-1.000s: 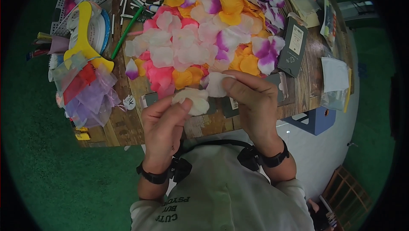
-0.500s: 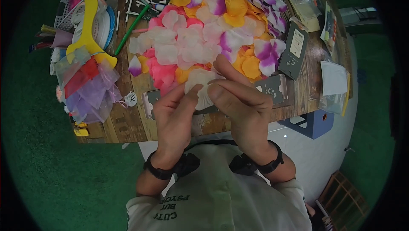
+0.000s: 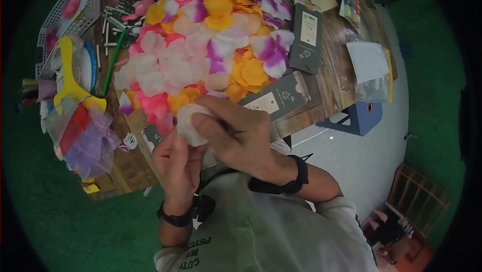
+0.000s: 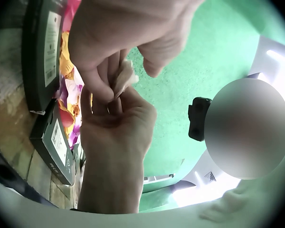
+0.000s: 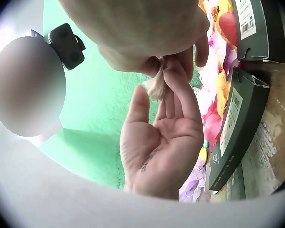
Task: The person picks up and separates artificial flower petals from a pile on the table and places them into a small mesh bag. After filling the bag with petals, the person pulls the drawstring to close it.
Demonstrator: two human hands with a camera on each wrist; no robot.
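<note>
White petals [image 3: 193, 124] are held between the thumb and fingers of my right hand [image 3: 246, 141], which reaches in from the right in the head view. My left hand [image 3: 175, 166] lies just below, palm turned up; its fingertips touch the petals and its thumb stands apart from its fingers. The right wrist view shows the petals [image 5: 156, 85] edge-on beside the left thumb, above the left palm [image 5: 164, 142]. From the left wrist, they [image 4: 126, 78] appear at the right thumb [image 4: 130, 95]. The right fingers partly cover them.
A heap of pink, orange, white and purple petals [image 3: 248, 71] lies beyond the hands. Dark boxes [image 3: 306, 36] are on its right. Mesh bags [image 3: 95, 141], a yellow handle [image 3: 67, 66] and a green pen [image 3: 114, 63] lie left. A clear packet [image 3: 371, 69] is far right.
Both hands have shifted left with the petals in the head view, and the whole scene has also shifted and turned. The left thumb has come away from its pinch; the right hand keeps hold.
</note>
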